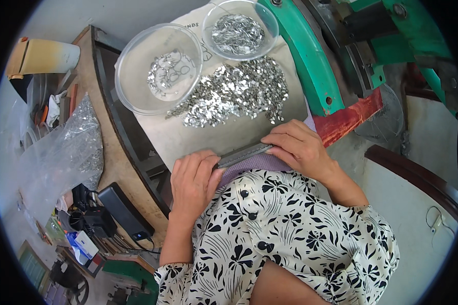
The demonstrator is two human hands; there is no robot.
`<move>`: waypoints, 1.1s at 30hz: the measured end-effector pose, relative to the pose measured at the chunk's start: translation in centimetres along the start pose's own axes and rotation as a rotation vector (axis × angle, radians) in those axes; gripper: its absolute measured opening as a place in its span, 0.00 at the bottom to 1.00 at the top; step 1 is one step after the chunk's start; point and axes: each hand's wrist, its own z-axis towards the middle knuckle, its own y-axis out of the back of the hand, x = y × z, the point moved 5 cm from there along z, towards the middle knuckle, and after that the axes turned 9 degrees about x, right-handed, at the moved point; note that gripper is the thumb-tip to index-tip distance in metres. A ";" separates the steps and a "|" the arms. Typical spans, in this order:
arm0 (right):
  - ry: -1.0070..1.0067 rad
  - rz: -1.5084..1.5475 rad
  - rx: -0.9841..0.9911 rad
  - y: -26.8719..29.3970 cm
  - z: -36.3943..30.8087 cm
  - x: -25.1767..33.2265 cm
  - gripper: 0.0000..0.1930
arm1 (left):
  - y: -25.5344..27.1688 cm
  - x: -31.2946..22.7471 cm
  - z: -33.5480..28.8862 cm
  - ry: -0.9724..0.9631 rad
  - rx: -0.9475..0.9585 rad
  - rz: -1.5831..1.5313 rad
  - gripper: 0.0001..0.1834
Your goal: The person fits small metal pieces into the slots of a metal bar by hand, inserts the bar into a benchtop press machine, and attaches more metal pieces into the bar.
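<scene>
A narrow dark grey bar (244, 154) with a row of small marks along its edge lies across the front of my lap. My left hand (192, 177) pinches its left end between thumb and fingers. At its right end, slightly higher, my right hand (300, 146) grips it the same way. Just beyond the bar, a heap of small shiny metal pieces (244, 91) spreads over a pale sheet (175, 140). A purple cloth (254, 165) shows beneath the bar.
Behind the heap stand two clear round tubs, one with a few metal pieces and rings (124, 84), the other with many thin pieces (206, 33). A green machine (310, 66) rises at the right. On the left bench are a plastic bag of metal bits (86, 142) and a black box (124, 211).
</scene>
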 end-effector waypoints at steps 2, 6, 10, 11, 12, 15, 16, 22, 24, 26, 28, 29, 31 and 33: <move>-0.038 0.048 0.027 0.2 -0.9 0.1 0.14 | -0.4 -0.7 -0.4 -0.014 0.016 -0.013 0.14; -0.040 -0.019 -0.015 -0.1 -2.6 -0.6 0.15 | -2.4 -1.3 -0.6 -0.077 -0.007 0.069 0.15; -0.034 -0.016 -0.038 -1.1 -3.6 -1.7 0.15 | -3.7 -0.8 -0.9 -0.103 -0.031 0.036 0.16; -0.028 -0.020 -0.055 -1.2 -3.8 -1.7 0.14 | -3.7 -0.8 -0.9 -0.108 -0.033 0.035 0.16; -0.021 -0.025 -0.072 -1.2 -3.9 -1.7 0.14 | -3.7 -0.8 -1.0 -0.113 -0.036 0.034 0.16; 0.012 -0.011 -0.079 -1.4 -4.1 -2.0 0.14 | -3.9 -0.6 -1.1 -0.131 -0.057 0.020 0.15; 0.016 -0.011 -0.080 -1.3 -4.1 -2.0 0.14 | -3.8 -0.7 -1.1 -0.130 -0.059 0.024 0.15; -0.098 0.074 0.034 -0.3 -2.7 -0.9 0.13 | -1.6 -1.1 -0.1 0.025 0.066 -0.043 0.12; -0.198 0.166 0.105 -0.1 -2.4 -0.6 0.12 | -1.1 -0.8 -0.1 0.111 0.138 -0.125 0.12; -0.225 0.185 0.125 -0.2 -2.0 -0.5 0.12 | -1.2 -0.4 -0.3 0.143 0.148 -0.151 0.13; -0.256 0.202 0.145 -0.4 -1.8 -0.7 0.12 | -1.4 -0.2 -0.4 0.174 0.160 -0.181 0.13; -0.305 0.218 0.161 -0.5 -1.7 -1.0 0.12 | -1.5 0.0 -0.4 0.223 0.140 -0.203 0.12; -0.355 0.234 0.181 -0.7 -1.6 -1.3 0.13 | -2.0 0.4 -0.7 0.276 0.121 -0.227 0.12; -0.394 0.244 0.186 -0.7 -1.5 -1.4 0.13 | -2.6 1.1 -1.3 0.338 0.032 -0.346 0.12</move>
